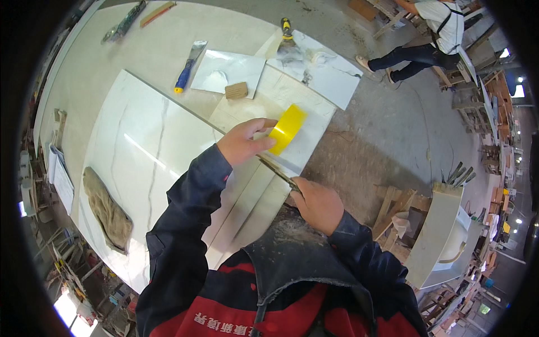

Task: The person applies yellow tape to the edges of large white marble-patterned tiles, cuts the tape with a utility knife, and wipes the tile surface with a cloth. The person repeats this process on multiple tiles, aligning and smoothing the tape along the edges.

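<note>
My left hand [247,141] is closed on a roll of bright yellow tape [288,129], fingers and thumb at its left side. The roll is tilted over the pale boards by the corner of a large white veined slab [140,168]. My right hand [318,205], lower and to the right, grips a thin, dark, narrow tool [278,170] that points up and left toward the tape. Its exact kind is unclear, and the fist hides its near end. A small brown block [236,90] lies beyond the left hand on a smaller white tile [213,70] bearing a white paste heap.
A blue-handled putty knife [185,73] and another yellow-black scraper [287,28] lie on the far side. A brown cloth [106,210] rests on the slab at left. A light box-like stand [438,236] is at right. A co-worker [438,33] walks at far right.
</note>
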`<move>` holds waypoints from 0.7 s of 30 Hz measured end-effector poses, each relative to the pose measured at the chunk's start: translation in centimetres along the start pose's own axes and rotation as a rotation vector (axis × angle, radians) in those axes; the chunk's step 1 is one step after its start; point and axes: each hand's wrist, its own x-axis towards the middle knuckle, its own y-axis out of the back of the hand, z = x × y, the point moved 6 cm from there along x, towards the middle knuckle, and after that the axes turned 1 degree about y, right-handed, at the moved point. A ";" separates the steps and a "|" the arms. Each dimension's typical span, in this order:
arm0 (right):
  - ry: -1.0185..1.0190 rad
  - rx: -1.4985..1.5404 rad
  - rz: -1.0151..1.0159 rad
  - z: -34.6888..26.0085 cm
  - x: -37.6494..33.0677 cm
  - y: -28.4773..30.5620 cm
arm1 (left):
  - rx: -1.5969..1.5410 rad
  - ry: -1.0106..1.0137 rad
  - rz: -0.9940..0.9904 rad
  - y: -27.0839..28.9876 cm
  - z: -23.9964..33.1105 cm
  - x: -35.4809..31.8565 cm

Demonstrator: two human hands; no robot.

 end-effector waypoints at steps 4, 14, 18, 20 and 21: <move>0.022 -0.041 -0.033 -0.3 3.3 -1.1 | -0.167 0.002 -0.067 0.4 -0.2 0.7; 0.040 -0.181 -0.027 -1.5 5.4 -1.3 | -0.204 -0.023 -0.124 1.1 -1.3 1.6; 0.067 -0.155 -0.006 -1.5 6.1 -1.9 | -0.165 -0.038 -0.122 1.4 -0.9 1.7; 0.061 -0.150 -0.005 -1.3 6.2 -2.6 | -0.149 -0.024 -0.119 1.5 -0.5 1.7; 0.053 -0.155 -0.022 -1.2 6.1 -2.7 | -0.199 -0.020 -0.106 1.5 -0.6 1.7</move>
